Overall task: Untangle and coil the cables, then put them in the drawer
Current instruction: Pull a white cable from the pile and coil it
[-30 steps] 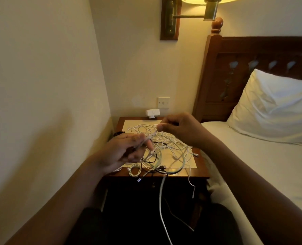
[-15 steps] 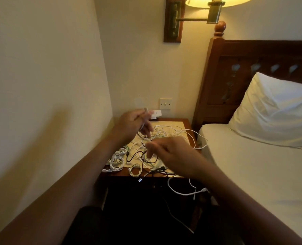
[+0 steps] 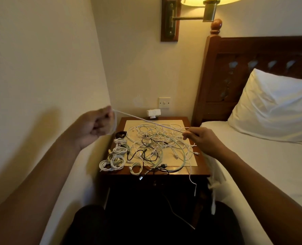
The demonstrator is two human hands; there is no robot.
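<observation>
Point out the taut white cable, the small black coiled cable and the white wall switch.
Taut white cable (image 3: 146,120), head view: middle of its stretched span.
Small black coiled cable (image 3: 121,134), head view: its ring.
White wall switch (image 3: 164,102), head view: plate centre.

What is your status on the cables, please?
Left hand grips white cable, right hand pinches it. Tangled pile on nightstand, coils beside it. Nothing blocking hands.

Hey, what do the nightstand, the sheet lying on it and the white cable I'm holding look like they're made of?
Nightstand: dark reddish wood, likely varnished, given the soft sheen on its rim.
Sheet: pale, flat, matte; perhaps paper or thin plastic, cannot tell which.
White cable: smooth flexible jacket, probably plastic or rubber; it runs taut between the left hand and right hand.
</observation>
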